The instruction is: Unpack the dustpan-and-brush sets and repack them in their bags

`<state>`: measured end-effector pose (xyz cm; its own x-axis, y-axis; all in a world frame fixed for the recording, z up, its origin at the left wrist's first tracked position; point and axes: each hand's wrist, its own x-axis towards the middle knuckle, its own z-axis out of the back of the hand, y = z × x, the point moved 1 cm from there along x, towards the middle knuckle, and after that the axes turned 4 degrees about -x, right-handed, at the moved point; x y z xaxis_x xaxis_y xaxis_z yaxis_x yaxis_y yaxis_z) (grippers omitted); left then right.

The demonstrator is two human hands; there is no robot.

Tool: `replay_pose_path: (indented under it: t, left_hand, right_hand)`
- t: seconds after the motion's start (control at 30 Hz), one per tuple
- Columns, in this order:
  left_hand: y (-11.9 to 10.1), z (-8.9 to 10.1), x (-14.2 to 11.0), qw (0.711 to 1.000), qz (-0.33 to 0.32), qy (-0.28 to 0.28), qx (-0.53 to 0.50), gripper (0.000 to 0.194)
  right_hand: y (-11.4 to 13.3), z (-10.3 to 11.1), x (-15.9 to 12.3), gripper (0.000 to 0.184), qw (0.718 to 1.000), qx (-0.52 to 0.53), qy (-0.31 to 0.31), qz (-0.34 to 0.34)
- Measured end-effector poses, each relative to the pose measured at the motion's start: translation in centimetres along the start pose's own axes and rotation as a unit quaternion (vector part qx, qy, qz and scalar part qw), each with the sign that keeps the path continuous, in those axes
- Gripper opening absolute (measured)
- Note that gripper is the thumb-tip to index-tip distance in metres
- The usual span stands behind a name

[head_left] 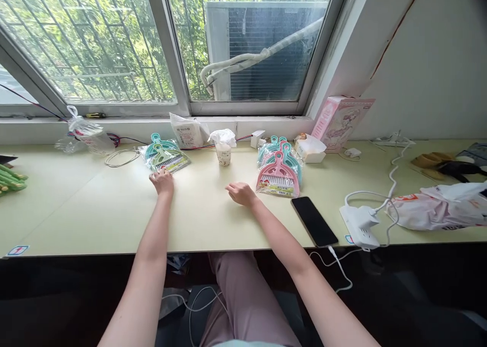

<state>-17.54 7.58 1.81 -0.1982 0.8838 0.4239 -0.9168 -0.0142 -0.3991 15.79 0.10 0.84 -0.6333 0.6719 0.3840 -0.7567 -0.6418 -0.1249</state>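
I judged the left dustpan packets [169, 158] light, slick; handles [155, 137] suited gripping. Whether the left hand [163, 181] held them, I could not tell; the right hand [242, 193] curled closed, apparently empty.

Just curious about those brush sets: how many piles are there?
2: a left pile by the left hand, and a right pile near the phone. Sets underneath may be hidden.

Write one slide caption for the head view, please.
Left hand at a plastic-bagged green dustpan set, right hand near plastic-bagged pink and teal dustpan sets.
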Motion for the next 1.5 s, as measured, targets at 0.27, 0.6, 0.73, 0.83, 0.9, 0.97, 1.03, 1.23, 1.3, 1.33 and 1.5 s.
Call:
replay_pose_path:
  t: [0.27,0.6,0.73,0.83,0.9,0.97,1.03,1.23,1.3,1.33,1.5]
  left_hand:
    - [-4.4,-0.3,-9.0,0.970,-0.176,0.128,-0.107,0.025]
    - [-3.2,2.4,-10.9,0.980,0.179,-0.041,-0.076,0.063]
    - [-3.0,0.6,-9.6,0.970,0.159,0.044,-0.177,0.066]
    - [-3.4,-0.6,-8.4,0.929,0.209,0.032,-0.303,0.085]
    - [-3.4,-1.2,-7.5,0.882,0.266,0.021,-0.387,0.089]
    - [-3.1,-1.5,-6.7,0.834,0.284,0.036,-0.472,0.077]
    - [-2.8,-1.7,-6.2,0.799,0.280,0.042,-0.530,0.056]
    - [-2.2,-2.2,-6.2,0.829,0.263,-0.056,-0.491,0.033]
    - [-2.4,-2.2,-6.4,0.827,0.263,-0.062,-0.494,0.050]
    - [-2.6,-2.2,-6.5,0.817,0.262,-0.054,-0.511,0.058]
    - [-4.3,-1.3,-7.3,0.738,0.164,0.078,-0.649,0.060]
  right_hand:
    - [1.3,0.6,0.1,0.033,0.998,0.049,-0.030,0.029]
    - [4.2,-0.2,0.9,0.023,0.992,0.079,-0.007,0.101]
    - [3.9,-0.4,0.8,0.015,0.987,0.141,-0.009,0.076]
    - [3.7,-0.9,1.0,0.016,0.982,0.185,-0.014,0.037]
    - [3.5,-1.1,1.1,0.020,0.982,0.187,-0.012,0.005]
    - [3.3,-1.1,1.1,0.024,0.983,0.180,-0.005,-0.023]
    - [3.3,-1.0,1.1,0.026,0.984,0.174,0.000,-0.043]
    - [3.5,-1.0,0.9,0.027,0.986,0.159,0.000,-0.058]
    - [3.5,-1.2,0.9,0.026,0.986,0.160,-0.005,-0.053]
    - [3.4,-1.3,0.8,0.025,0.985,0.162,-0.008,-0.052]
    - [2.7,-1.7,0.6,0.024,0.980,0.180,-0.015,-0.078]
